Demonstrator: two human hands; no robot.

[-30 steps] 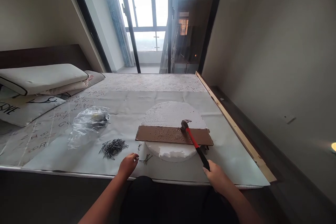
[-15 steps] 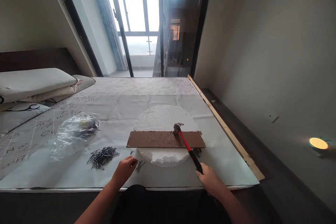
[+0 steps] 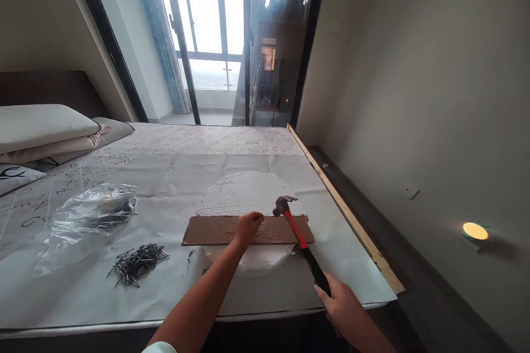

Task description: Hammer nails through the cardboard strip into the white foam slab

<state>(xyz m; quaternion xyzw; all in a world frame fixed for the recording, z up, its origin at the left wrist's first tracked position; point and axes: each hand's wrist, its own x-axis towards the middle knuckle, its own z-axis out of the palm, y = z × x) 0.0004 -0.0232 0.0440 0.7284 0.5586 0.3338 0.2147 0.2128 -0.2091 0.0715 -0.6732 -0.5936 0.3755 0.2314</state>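
My left hand [image 3: 249, 227] is over a brown, board-like strip [image 3: 202, 230] dotted with small holes. Its thumb and fingertips pinch a nail, mostly hidden by the fingers. Under the strip lies a white foam disc [image 3: 248, 190] with a rough surface. The black and red handle of a claw hammer [image 3: 304, 245] is gripped in my right hand [image 3: 345, 306]. The hammer's metal head hangs just above the right half of the strip, close to my left fingertips. A heap of loose nails [image 3: 138, 263] lies to the left of my left forearm.
A crumpled clear plastic bag [image 3: 93, 215] with dark things inside sits on the pale sheet [image 3: 174, 187] covering the bed. Pillows [image 3: 49, 127] are stacked at the far left. A wooden rail [image 3: 339, 198] runs along the bed's right edge, beside the wall.
My left hand has moved from the sheet near the nails up and right onto the strip, fingers still pinched. The hammer stays in my right hand, slightly raised. The view has shifted right.
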